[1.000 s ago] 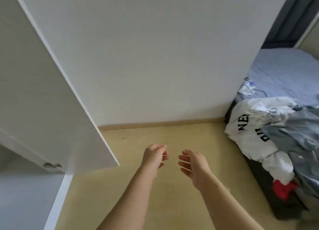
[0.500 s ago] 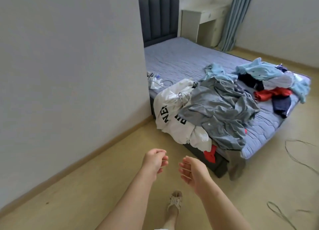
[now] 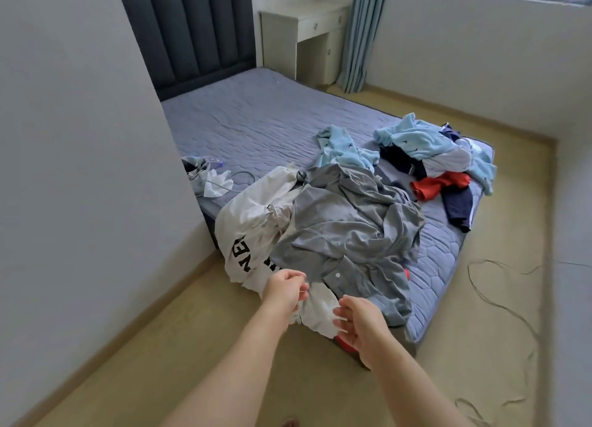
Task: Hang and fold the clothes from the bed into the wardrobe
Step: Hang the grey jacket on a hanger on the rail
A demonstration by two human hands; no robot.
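A pile of clothes lies on the near corner of the bed. A grey button shirt lies on top of a white garment with black letters, which hangs over the bed's edge. Light blue clothes, a red piece and a dark navy piece lie further back on the right. My left hand and my right hand are stretched out in front of the white garment's hanging hem, fingers loosely curled. Neither hand plainly holds cloth. The wardrobe is out of view.
A white wall stands close on the left. The dark padded headboard, a white desk and a blue curtain are at the back. Loose cables lie on the floor to the right. Crumpled tissue and a cord sit by the wall.
My view has swung right from the wardrobe door to the bed, and I have come closer. Both hands have reached forward to the hanging white garment.
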